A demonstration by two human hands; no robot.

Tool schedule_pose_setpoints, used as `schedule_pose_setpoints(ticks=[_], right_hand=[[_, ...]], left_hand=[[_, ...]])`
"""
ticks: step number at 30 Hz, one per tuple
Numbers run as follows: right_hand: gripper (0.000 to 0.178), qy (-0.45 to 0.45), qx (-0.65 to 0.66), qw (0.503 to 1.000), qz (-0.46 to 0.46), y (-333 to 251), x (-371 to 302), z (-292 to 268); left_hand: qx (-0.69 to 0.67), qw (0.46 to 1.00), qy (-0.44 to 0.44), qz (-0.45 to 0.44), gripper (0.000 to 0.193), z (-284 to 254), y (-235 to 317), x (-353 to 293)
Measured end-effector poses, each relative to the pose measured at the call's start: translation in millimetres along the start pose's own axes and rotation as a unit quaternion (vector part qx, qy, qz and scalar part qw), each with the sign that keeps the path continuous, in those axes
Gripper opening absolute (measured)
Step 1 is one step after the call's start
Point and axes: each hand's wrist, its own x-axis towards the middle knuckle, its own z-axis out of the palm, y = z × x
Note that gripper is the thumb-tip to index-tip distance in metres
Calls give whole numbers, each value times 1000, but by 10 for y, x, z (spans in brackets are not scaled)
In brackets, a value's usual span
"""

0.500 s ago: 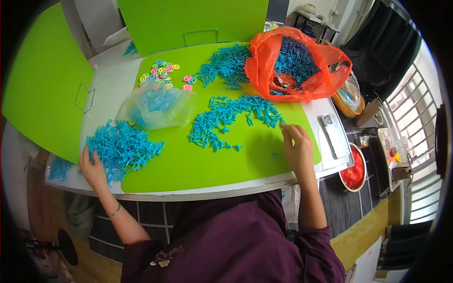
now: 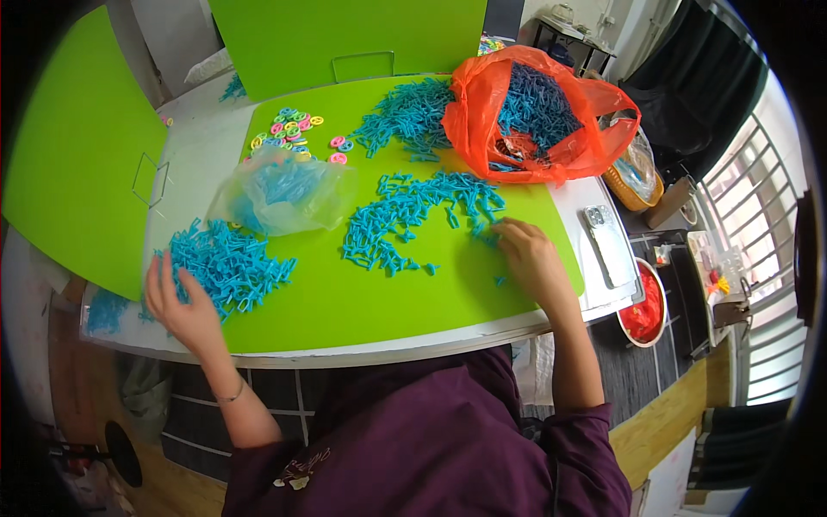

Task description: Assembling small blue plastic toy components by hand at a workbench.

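Note:
My left hand (image 2: 184, 306) is at the near left edge of a heap of small blue plastic pieces (image 2: 231, 267). Its fingers are spread and nothing shows between them. To the right, a curved band of the same blue pieces (image 2: 370, 228) lies loose on a green board (image 2: 388, 310). At the band's right end, my right hand (image 2: 536, 263) has its fingers drawn together, with blue pieces at the tips; the thumb is mostly hidden. One stray blue piece (image 2: 500, 281) rests just left of that hand's palm.
A clear plastic bag (image 2: 323, 202) with blue contents sits mid-left, below several colourful rings (image 2: 293, 127). At the back right, a red plastic bag (image 2: 472, 95) holds many darker blue pieces, beside another blue heap (image 2: 405, 116). A phone (image 2: 607, 246) lies at the right table edge.
My left hand has drawn slightly back from the heap and spread its fingers. My right hand has moved left, bringing its fingertips to blue pieces at the band's right end.

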Motion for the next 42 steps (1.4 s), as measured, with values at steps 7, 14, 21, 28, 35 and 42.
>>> schedule_pose_setpoints(ticks=[7, 14, 21, 28, 35, 42], right_hand=[[24, -21, 269, 963, 0, -190, -239, 56], [16, 64, 183, 978, 72, -198, -225, -51], [17, 76, 43, 996, -28, -366, -143, 144], [16, 53, 149, 987, 41, -389, -207, 169], [21, 96, 19, 994, -53, -477, -225, 282], [19, 114, 46, 992, -33, -551, -315, 205]], left_hand=[[-317, 910, -243, 111, 31, -148, 1301, -440], [-358, 806, -389, 266, 41, -293, 2017, -773], [-347, 804, -403, 264, 42, -257, 2086, -874], [-464, 800, -366, 104, 24, -204, 1975, -808], [-470, 810, -333, 112, 16, -170, 1955, -829], [-449, 821, -338, 101, 15, -163, 1938, -797]])
